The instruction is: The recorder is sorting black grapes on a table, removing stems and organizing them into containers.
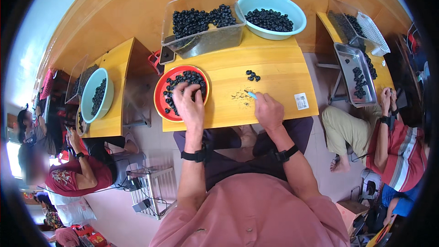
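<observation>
Small black pieces [190,77], round and many showing a hole in the middle, are lying loosely heaped in a red tray [157,92] at the left of the yellow table [224,73]. They are looking light, one by one, and probably fairly stiff; whether they are hard or slightly rubbery I cannot tell. Being round and a little shiny, they are likely to be rolling or slipping if pinched off-centre, so the outer edge, taken on two opposite sides between thumb and fingertip, is seeming the surest hold. Nothing about them is suggesting great fragility.

The left hand [190,105] is hanging over the tray with its fingers part curled; a dark piece is showing near the thumb and fingertip, but I cannot tell whether it is being pinched or is lying beneath.

The right hand [269,110] is closing around a slim blue tool [250,93], its tip pointing leftward over a scatter of crumbs [240,95]. The tool is looking light and rigid, and its shaft is giving the natural grip, well behind the tip.

Beyond the crumbs, a little group of the same pieces [251,75] is sitting on the bare wood. At the table's far side, a clear bin [206,44] and a pale blue basin [299,17] are holding many more.
</observation>
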`<state>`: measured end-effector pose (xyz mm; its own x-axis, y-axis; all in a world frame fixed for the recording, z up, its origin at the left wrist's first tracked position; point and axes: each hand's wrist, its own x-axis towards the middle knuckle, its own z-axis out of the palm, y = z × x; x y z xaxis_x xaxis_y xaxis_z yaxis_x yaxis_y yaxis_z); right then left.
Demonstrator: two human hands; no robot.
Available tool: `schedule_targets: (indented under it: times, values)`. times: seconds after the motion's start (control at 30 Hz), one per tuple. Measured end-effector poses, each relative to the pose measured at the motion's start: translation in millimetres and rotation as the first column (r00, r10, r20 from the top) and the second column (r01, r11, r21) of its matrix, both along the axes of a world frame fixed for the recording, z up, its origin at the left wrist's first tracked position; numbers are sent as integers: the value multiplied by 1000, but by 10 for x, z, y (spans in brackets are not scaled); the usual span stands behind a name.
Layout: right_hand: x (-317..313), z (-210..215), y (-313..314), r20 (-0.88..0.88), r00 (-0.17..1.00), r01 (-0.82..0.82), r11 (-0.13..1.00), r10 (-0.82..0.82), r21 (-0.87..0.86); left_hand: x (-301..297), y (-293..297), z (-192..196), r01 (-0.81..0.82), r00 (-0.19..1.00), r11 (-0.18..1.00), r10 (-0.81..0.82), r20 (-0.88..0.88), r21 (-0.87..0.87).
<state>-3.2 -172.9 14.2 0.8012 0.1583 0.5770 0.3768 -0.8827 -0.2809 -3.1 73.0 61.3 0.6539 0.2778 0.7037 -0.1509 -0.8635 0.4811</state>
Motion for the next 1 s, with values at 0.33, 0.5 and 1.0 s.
schedule_targets:
  times: [0.33,0.5,1.0]
  values:
    - [33,-71,25,32,999,-6,997,9,-76,694,-619,141,624,709,777,-605,-362,-78]
    - [27,-82,19,16,1000,-22,994,24,-105,944,-898,52,681,638,732,-575,-512,27]
    - [19,-94,4,24,999,-24,997,26,-70,770,-761,17,434,767,791,-576,-285,-432]
